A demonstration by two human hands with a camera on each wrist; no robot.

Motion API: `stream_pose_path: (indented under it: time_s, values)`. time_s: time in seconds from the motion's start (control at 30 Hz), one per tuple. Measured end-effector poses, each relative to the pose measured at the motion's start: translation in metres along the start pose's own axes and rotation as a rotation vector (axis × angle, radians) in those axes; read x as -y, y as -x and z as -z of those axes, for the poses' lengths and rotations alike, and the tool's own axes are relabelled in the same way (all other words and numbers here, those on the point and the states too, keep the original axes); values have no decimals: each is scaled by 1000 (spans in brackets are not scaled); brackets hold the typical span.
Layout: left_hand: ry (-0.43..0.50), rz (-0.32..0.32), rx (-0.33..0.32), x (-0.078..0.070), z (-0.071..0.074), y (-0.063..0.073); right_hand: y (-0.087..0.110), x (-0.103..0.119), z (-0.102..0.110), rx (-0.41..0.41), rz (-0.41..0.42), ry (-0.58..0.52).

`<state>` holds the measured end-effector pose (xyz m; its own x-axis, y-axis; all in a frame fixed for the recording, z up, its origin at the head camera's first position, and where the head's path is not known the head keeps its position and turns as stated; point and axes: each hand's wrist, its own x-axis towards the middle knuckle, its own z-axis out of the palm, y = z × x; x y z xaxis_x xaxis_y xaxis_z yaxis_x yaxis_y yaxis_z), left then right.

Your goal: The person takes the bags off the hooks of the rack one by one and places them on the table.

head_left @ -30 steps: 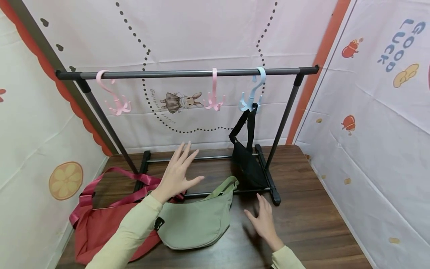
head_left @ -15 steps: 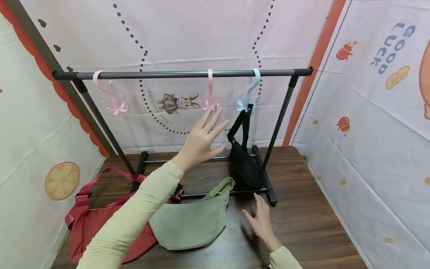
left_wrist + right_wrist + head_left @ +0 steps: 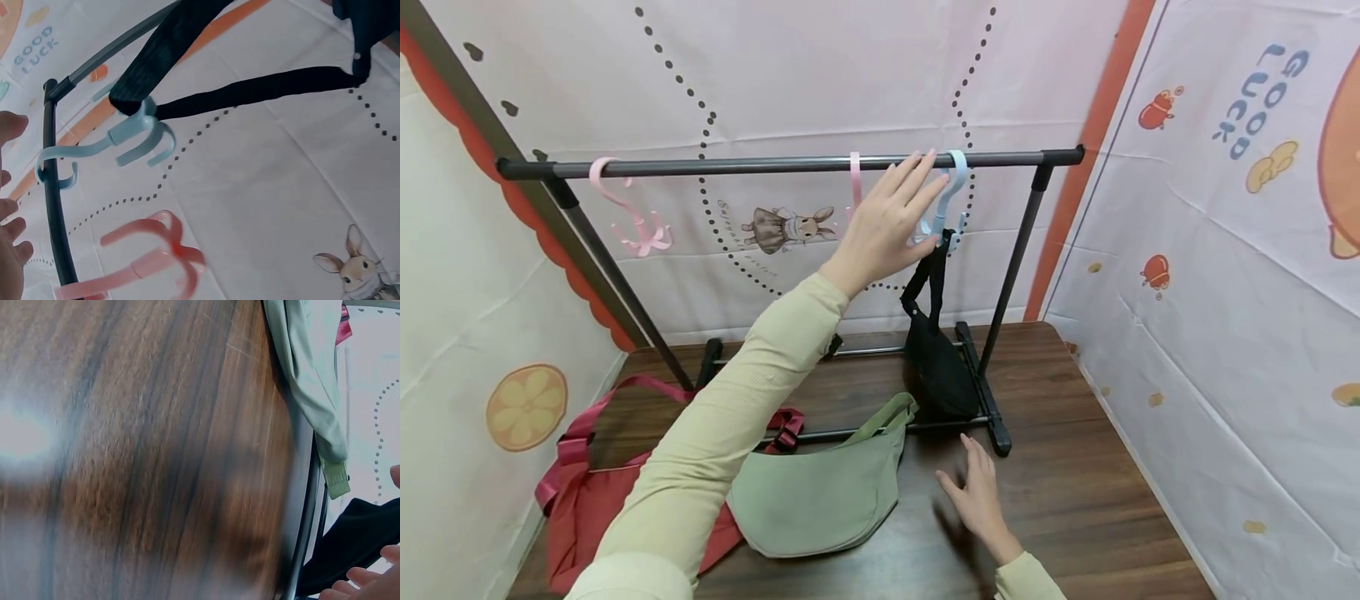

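My left hand [image 3: 891, 221] is raised in front of the rack's top rail [image 3: 737, 167], fingers straight, beside a light blue claw hook [image 3: 128, 131]. From that hook a black bag [image 3: 943, 371] hangs by its strap, its body low against the rack's base. A pink hook [image 3: 162, 256] just to the left is partly hidden behind the hand in the head view. My right hand [image 3: 981, 500] is held over the table in front of the black bag, fingers loosely extended and holding nothing. Left of it lies a sage green shoulder bag [image 3: 816, 504].
A red bag [image 3: 591, 508] with a magenta strap [image 3: 576, 450] lies at the left, partly covered by my left sleeve. Another pink hook [image 3: 643, 233] hangs near the rail's left end. The rack stands on a dark wooden table [image 3: 1075, 500] between printed cloth walls [image 3: 1217, 275].
My left hand has risen and moved right, from above the green bag past the middle pink hook to the blue hook. My right hand has stayed nearly still. The view has shifted slightly.
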<state>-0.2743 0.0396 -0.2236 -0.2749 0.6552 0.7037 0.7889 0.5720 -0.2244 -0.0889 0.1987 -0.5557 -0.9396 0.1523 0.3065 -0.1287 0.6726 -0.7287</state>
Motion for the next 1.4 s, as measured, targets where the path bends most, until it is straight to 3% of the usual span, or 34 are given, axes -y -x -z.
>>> stream_pose_path:
  time_s: [0.17, 0.33, 0.53, 0.67, 0.83, 1.03, 1.23, 1.4]
  values:
    - [-33, 22, -23, 0, -7, -21, 4, 6, -8, 47, -30, -43]
    - [-10, 58, -1, -3, -12, -36, 6, 12, -13, 49, -37, -80]
    - [-2, 129, 6, 3, -14, -43, 2, 16, -10, 46, -25, -105]
    - [24, 187, -2, 10, -12, -44, -10, 20, -5, 16, 26, -117]
    - [74, 192, -5, 14, -9, -44, -44, 33, 10, -39, 114, -154]
    - [98, 190, 34, 13, -7, -50, -102, 67, 42, -135, 186, -208]
    - [133, 211, 42, 8, -8, -57, -161, 109, 74, -162, 112, -361]
    - [159, 213, 23, 2, -13, -62, -194, 128, 91, -151, 21, -458]
